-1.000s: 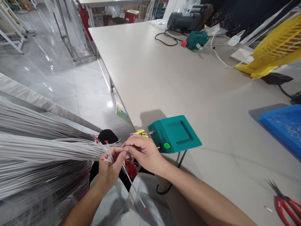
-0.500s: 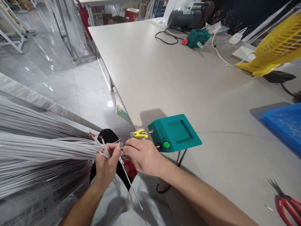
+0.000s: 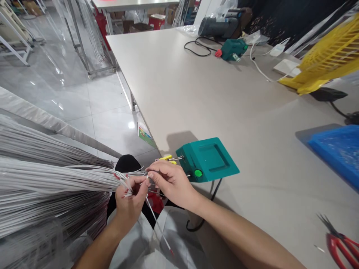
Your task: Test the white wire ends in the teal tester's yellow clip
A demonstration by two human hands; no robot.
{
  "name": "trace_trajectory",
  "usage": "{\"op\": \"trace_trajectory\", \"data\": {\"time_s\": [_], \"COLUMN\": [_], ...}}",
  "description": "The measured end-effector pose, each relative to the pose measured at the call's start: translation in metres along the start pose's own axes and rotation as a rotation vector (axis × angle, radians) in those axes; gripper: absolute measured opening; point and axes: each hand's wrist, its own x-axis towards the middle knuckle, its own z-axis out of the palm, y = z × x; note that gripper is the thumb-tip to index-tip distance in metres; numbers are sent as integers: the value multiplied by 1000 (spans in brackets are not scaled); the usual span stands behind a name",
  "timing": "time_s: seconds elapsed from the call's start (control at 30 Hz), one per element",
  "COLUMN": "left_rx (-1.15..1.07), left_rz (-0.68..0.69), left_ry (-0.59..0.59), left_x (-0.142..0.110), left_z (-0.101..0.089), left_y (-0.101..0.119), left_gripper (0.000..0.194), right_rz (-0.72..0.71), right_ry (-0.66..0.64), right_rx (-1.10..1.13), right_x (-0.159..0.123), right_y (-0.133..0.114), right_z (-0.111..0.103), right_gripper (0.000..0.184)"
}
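White wires with red tips [image 3: 123,178] are held in my left hand [image 3: 130,200], its thumb and forefinger pinched together at a wire end. My right hand [image 3: 172,185] meets it there, thumb and fingers closed on the same wire end; the exact grip is partly hidden. From between the hands one white wire [image 3: 159,226] hangs down to a red tip over my lap. Just beyond my right hand, a yellow clip [image 3: 168,158] sits by a metal rod of a teal box [image 3: 209,158] with a green button [image 3: 198,173]. My right hand partly covers the clip.
A thick bundle of white wires [image 3: 56,175] fills the left side. On the table [image 3: 252,112] lie red-handled scissors [image 3: 340,239], a blue tray [image 3: 336,149], a yellow fan [image 3: 325,59] and another teal device [image 3: 234,49]. A dark cable hangs beneath the near teal box.
My right hand has turned, with its thumb now showing against the wire end, and covers more of the yellow clip. The red-tipped wires in my left hand have dropped lower.
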Motion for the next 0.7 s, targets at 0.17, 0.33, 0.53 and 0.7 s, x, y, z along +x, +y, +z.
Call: {"op": "trace_trajectory", "data": {"time_s": [0.17, 0.33, 0.53, 0.7], "left_rx": [117, 38, -89, -246], "left_rz": [7, -8, -59, -156], "left_ry": [-20, -61, -56, -34], "left_x": [-1, -1, -1, -1], "left_z": [-3, -3, -2, -9], "left_y": [-5, -4, 4, 0], "left_gripper": [7, 5, 9, 13], "right_rz": [-38, 71, 75, -13], "right_ry": [-70, -103, -126, -120], "right_rx": [7, -26, -112, -200], "right_x": [2, 1, 1, 0], "right_y": [-2, -1, -4, -5], "right_z": [-2, -1, -7, -12], "right_gripper": [13, 9, 13, 14]}}
